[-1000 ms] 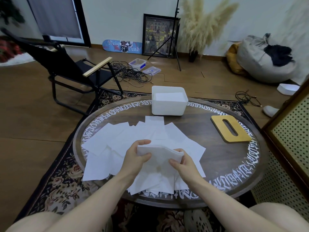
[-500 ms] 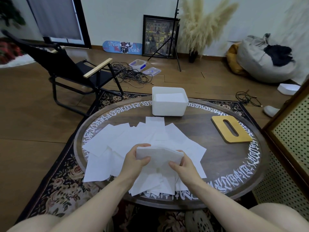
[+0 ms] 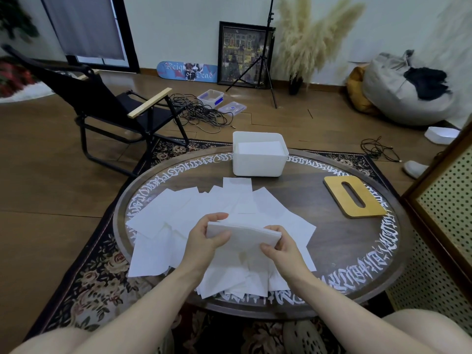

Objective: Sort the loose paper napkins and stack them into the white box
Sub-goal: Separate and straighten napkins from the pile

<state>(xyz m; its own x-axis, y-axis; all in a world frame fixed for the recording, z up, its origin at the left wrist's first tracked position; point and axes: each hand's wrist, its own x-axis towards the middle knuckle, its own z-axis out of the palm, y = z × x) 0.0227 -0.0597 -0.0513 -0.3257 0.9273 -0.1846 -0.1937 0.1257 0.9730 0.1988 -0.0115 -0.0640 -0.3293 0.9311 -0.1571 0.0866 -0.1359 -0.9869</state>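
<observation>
A small stack of white napkins (image 3: 245, 235) is held just above the table between both hands. My left hand (image 3: 204, 241) grips its left end, thumb on the near face and fingers curled over the far edge. My right hand (image 3: 283, 249) pinches its right end. Under and around the hands, several loose white napkins (image 3: 178, 215) lie spread across the round table (image 3: 339, 251). The white box (image 3: 259, 157) stands at the table's far edge, open at the top, with white napkins lying flat inside.
A wooden lid with an oval slot (image 3: 353, 199) lies on the table's right side. A black folding chair (image 3: 112, 111) stands on the floor to the far left. A perforated cabinet (image 3: 449, 213) is close on the right. Cables and a tripod are beyond the table.
The held stack has flattened and its edges look more even between the hands. The hands stay in about the same place over the loose napkins.
</observation>
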